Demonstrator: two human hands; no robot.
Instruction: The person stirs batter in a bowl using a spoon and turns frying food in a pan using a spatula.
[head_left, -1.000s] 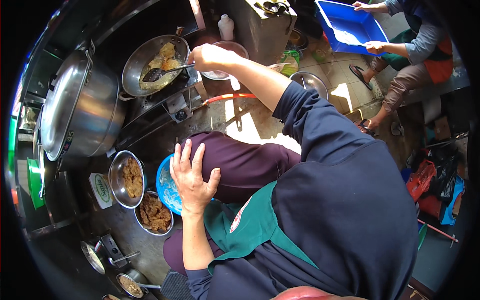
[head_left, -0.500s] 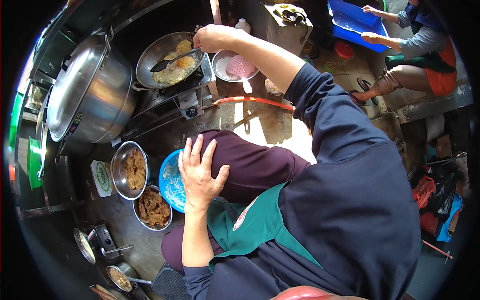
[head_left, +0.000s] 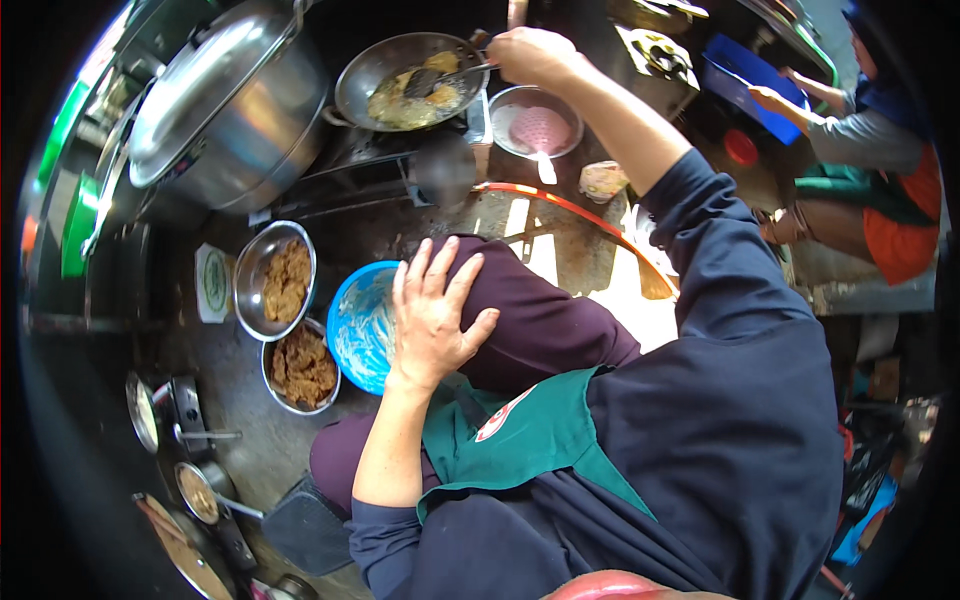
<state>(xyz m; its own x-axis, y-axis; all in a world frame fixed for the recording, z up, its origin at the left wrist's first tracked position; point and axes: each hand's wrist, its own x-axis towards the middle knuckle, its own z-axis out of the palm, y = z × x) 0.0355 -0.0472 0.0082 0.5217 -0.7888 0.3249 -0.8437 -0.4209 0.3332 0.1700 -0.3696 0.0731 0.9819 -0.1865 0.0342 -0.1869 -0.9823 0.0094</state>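
Hands [head_left: 533, 57] — right gripping flat-bladed spatula [head_left: 421, 83] in round metal wok [head_left: 364, 78].

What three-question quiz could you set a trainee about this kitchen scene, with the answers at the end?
1. Which of the person's own hands holds the spatula over the wok?
2. True or false: the big pot has its lid off.
3. How many metal bowls of brown food stand right beside the blue bowl?

Key: 1. The right hand. 2. False; the lid is on. 3. Two.
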